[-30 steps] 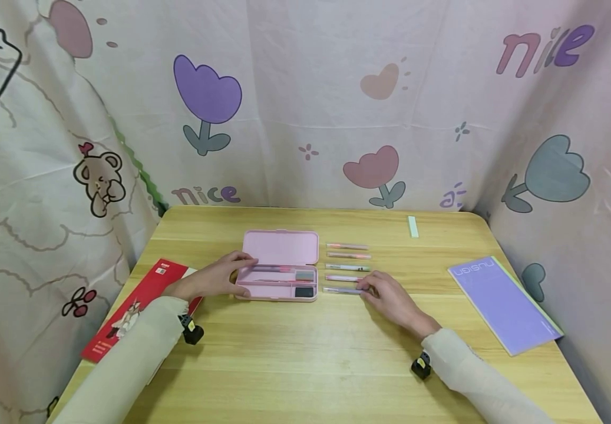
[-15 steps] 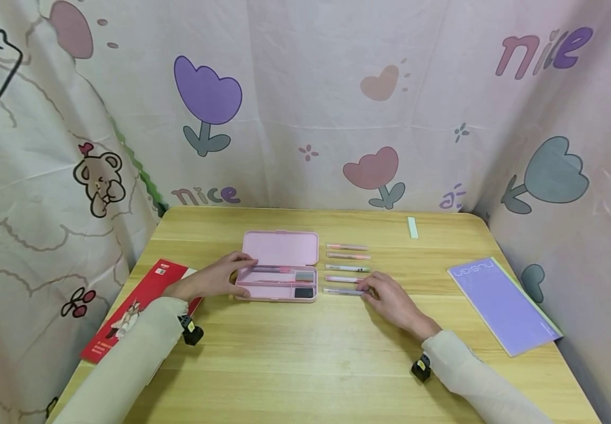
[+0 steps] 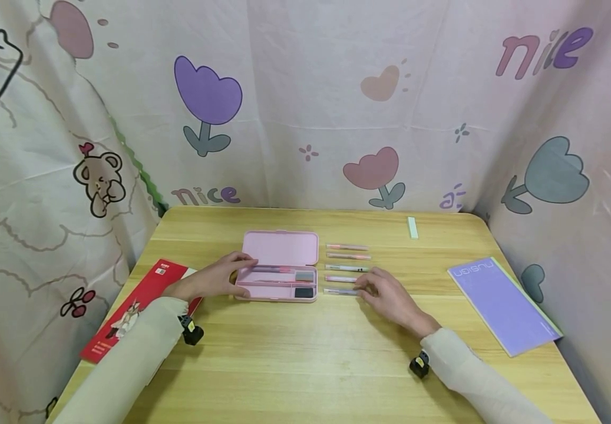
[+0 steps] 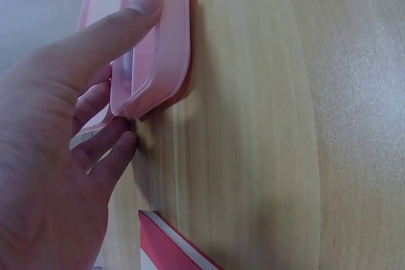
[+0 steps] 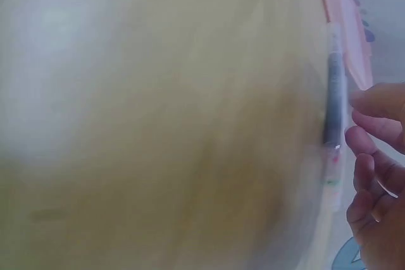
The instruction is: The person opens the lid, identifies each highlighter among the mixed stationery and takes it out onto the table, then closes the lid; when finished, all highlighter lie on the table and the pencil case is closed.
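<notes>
A pink pencil case (image 3: pixel 281 247) stands open on the table with its lid laid back. My left hand (image 3: pixel 220 275) grips its left end, thumb over the front edge and fingers at the back. Inside the case lie a pen (image 3: pixel 273 269), a grey-green block (image 3: pixel 304 275) and a dark block (image 3: pixel 304 292). My right hand (image 3: pixel 390 294) is bent over the right ends of a pink-and-white pen (image 3: pixel 339 278) and a pale purple pen (image 3: pixel 339 291). In the right wrist view, its fingers sit behind the near pen (image 5: pixel 333 105); whether they pinch anything is hidden.
Beyond the right hand lie a white-green pen (image 3: pixel 344 268) and two orange-tinted pens (image 3: pixel 347 256). A pale green strip (image 3: pixel 412 227) rests at the back right. A purple notebook (image 3: pixel 504 306) lies on the right, a red book (image 3: pixel 141 306) under the left forearm.
My right hand has shifted slightly left and up along the pens, which stay in place. My left hand and the pencil case have not moved.
</notes>
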Tool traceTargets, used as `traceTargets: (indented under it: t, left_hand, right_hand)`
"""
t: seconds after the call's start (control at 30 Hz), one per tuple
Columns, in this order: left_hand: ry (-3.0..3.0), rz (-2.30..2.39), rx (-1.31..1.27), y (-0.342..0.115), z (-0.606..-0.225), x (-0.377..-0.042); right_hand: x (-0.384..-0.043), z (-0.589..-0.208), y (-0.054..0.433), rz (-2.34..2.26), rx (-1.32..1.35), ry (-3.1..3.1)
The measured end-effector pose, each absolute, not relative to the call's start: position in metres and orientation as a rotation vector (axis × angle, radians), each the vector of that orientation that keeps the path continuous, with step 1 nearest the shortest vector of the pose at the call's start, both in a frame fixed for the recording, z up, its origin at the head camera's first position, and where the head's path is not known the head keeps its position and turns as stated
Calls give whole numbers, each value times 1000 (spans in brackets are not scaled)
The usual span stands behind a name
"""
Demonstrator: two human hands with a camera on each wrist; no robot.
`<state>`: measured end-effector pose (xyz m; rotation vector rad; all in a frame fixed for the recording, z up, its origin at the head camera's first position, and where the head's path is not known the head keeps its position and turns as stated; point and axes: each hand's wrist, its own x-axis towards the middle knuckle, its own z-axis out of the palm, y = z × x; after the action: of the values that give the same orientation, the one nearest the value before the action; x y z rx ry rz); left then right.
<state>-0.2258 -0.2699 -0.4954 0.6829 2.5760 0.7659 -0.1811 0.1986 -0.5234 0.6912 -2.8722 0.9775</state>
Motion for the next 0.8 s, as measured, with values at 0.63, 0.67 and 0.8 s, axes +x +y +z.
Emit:
traceTargets:
  t: [0.63,0.67,0.8]
  left_hand:
    - [2571,764,656,-268,-494,-226]
    - [2572,762,656,-269,-494,-225]
    - [2574,755,654,-269,-495,-225]
  right_hand:
    - [-221,-502,89,1036,929,-2760]
    - [-222,-503,84,1030,942,-2762]
    - [-226,-506,66,982,999,-2781]
